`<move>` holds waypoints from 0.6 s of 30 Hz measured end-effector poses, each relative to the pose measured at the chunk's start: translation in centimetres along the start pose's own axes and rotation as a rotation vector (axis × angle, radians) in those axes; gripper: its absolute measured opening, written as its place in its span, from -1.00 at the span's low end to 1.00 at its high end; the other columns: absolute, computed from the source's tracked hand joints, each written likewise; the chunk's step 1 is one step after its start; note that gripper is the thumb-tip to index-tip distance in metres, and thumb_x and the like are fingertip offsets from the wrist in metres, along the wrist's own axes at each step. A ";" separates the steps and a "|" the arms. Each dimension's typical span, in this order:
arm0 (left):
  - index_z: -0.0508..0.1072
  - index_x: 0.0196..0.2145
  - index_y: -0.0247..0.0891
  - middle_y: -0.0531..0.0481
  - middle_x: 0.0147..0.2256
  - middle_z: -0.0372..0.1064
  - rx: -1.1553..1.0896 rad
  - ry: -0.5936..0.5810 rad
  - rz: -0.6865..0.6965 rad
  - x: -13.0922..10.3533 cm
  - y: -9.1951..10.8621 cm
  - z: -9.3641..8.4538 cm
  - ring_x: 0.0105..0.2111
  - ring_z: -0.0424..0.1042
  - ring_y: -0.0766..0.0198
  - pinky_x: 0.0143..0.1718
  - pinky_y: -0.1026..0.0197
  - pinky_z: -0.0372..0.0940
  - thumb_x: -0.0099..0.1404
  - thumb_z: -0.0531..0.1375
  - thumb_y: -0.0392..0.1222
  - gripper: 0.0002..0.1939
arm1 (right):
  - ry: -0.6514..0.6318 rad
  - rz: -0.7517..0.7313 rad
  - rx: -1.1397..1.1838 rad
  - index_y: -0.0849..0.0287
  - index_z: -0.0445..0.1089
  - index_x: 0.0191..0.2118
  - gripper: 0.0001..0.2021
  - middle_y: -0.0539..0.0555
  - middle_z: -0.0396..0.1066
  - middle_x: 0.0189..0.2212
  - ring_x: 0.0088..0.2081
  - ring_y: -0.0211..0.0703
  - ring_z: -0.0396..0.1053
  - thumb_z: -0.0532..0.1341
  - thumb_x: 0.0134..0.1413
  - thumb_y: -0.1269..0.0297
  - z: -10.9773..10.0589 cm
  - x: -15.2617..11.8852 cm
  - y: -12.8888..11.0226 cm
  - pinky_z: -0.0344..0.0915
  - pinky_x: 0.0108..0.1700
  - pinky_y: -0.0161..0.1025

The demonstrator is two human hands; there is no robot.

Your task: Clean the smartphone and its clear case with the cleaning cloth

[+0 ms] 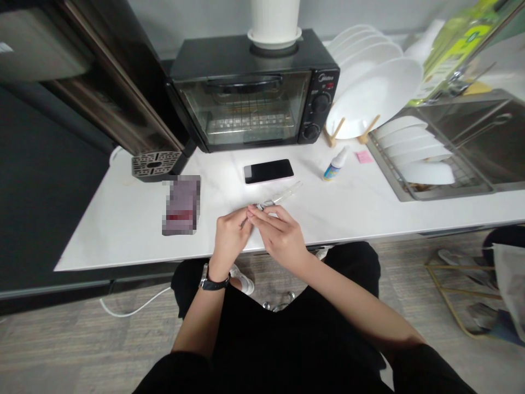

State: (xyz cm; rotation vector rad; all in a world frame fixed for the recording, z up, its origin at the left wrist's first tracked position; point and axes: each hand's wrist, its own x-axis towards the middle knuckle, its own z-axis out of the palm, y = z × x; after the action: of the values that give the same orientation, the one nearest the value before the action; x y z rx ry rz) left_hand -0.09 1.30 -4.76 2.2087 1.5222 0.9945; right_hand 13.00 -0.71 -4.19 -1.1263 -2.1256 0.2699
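Note:
Close together over the counter's front edge, my left hand (233, 232) and my right hand (282, 235) are both closed, with their fingertips meeting. Between them is what looks like a pair of clear-framed glasses (287, 192); a slender transparent arm sticks out beyond my right fingers toward the upper right. Most of the held part is hidden by the fingers. Just behind the hands, a phone (268, 171) lies flat with its dark screen up. To the right stand a small white spray bottle (335, 164) with a blue label and a pink packet or note (363, 157).
A black toaster oven (250, 106) backs the white counter (123, 230), with a white pot (275, 22) on top. Left are a drink dispenser (158, 163) and a blurred purple item (182, 205). At right are racked white plates (373, 98) and a sink (488, 142) holding bowls.

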 end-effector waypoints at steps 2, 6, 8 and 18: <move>0.31 -0.37 -0.16 0.05 -0.41 0.33 -0.033 0.005 0.005 0.0 -0.1 0.3 -0.43 0.32 0.26 -0.40 0.21 0.21 0.07 -0.01 -0.27 -0.84 | 0.037 0.013 0.006 0.08 0.09 -0.09 -0.63 -0.12 0.07 -0.08 -0.13 -0.22 0.07 -0.06 -0.07 0.50 -0.8 0.2 1.4 0.14 -0.09 -0.23; 0.28 -0.27 -0.09 0.14 -0.29 0.30 -0.080 0.022 -0.002 0.0 -0.2 0.8 -0.32 0.30 0.27 -0.28 0.23 0.22 0.07 0.00 -0.26 -0.77 | 0.193 0.152 -0.039 0.12 0.19 -0.17 -0.66 -0.07 0.16 -0.13 -0.18 -0.25 0.09 -0.07 -0.09 0.56 -2.9 1.4 5.0 0.14 -0.14 -0.21; 0.28 -0.27 -0.10 0.14 -0.28 0.30 -0.097 0.019 -0.010 0.0 -0.2 0.8 -0.30 0.30 0.27 -0.26 0.22 0.22 0.07 0.00 -0.27 -0.76 | 0.210 0.168 -0.058 0.13 0.22 -0.20 -0.66 -0.07 0.18 -0.15 -0.20 -0.26 0.09 -0.07 -0.10 0.57 -3.5 1.9 6.0 0.14 -0.14 -0.22; 0.28 -0.27 -0.13 0.11 -0.28 0.30 -0.105 0.022 -0.002 0.0 0.0 0.5 -0.31 0.29 0.28 -0.26 0.23 0.20 0.08 -0.02 -0.29 -0.76 | 0.210 0.168 -0.066 0.13 0.20 -0.18 -0.64 -0.06 0.17 -0.14 -0.20 -0.25 0.10 -0.08 -0.11 0.58 -3.3 1.7 5.2 0.14 -0.15 -0.20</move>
State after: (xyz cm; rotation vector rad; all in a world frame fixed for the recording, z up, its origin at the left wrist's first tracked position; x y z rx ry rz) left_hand 0.23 1.38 -5.08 2.1313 1.4465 1.0757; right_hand 17.90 3.32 -3.43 -1.3146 -1.8706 0.1516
